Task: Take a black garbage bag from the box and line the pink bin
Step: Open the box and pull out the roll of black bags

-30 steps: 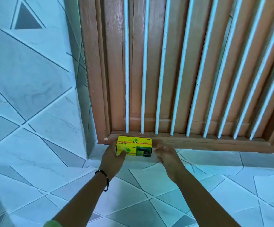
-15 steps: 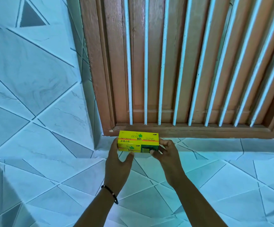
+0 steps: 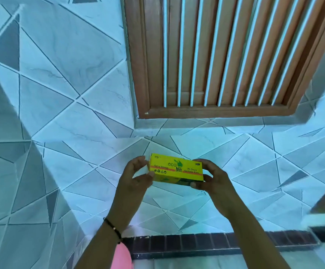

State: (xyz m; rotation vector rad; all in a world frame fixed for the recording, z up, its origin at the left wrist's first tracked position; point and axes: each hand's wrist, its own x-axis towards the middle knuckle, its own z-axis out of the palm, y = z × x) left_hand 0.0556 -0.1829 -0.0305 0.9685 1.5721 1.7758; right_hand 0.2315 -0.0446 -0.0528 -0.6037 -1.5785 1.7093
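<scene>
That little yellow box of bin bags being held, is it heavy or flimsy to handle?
Probably light: the yellow box is held in the air by the fingertips of the left hand and right hand alone. Its edges look straight and undented, so the card seems fairly stiff. Flat sides mean it should not roll if set down.

you lifted the yellow box [image 3: 176, 170] off the sill under the wooden window and drew it back toward you; your left hand [image 3: 136, 177] and right hand [image 3: 212, 176] came away with it, gripping its ends.
</scene>
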